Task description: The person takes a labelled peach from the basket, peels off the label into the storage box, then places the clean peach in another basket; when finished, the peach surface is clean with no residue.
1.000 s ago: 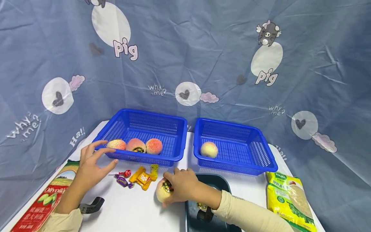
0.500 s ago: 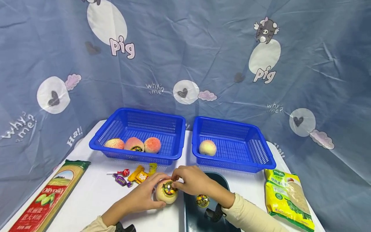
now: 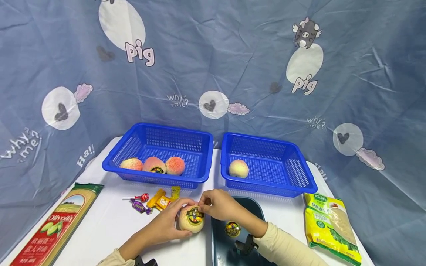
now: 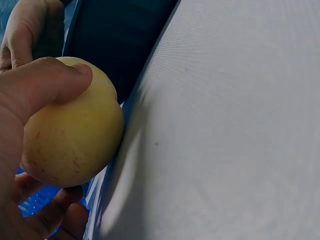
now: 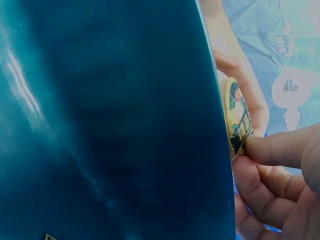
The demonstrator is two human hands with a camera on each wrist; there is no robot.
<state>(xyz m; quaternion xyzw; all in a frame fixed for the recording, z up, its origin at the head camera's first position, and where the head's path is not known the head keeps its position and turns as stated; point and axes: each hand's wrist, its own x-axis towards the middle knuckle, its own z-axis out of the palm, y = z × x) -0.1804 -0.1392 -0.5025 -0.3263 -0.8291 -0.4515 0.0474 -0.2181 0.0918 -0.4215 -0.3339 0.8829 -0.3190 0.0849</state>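
Observation:
My left hand (image 3: 164, 227) grips a pale yellow peach (image 3: 190, 227) just left of the dark tray. In the left wrist view its thumb lies over the peach (image 4: 75, 135), with fingers curled beneath. A round black-and-gold sticker (image 3: 195, 216) is on the fruit's upper side. My right hand (image 3: 220, 205) reaches across the tray and pinches the edge of this sticker (image 5: 239, 116) between thumb and finger, as the right wrist view shows. Another such sticker (image 3: 232, 229) lies in the dark tray (image 3: 214, 244).
Behind stand two blue baskets: the left one (image 3: 166, 179) holds three peaches (image 3: 175, 166), the right one (image 3: 266, 189) a single peach (image 3: 238, 169). Several wrapped candies (image 3: 163, 201) and a lollipop (image 3: 144, 197) lie left of centre. An Olivoila pasta pack (image 3: 60, 225) and yellow Knorr bag (image 3: 332, 229) flank them.
My left hand has come over from beside the left basket and taken the peach. My right hand, first gripping the peach, has shifted to the sticker's edge.

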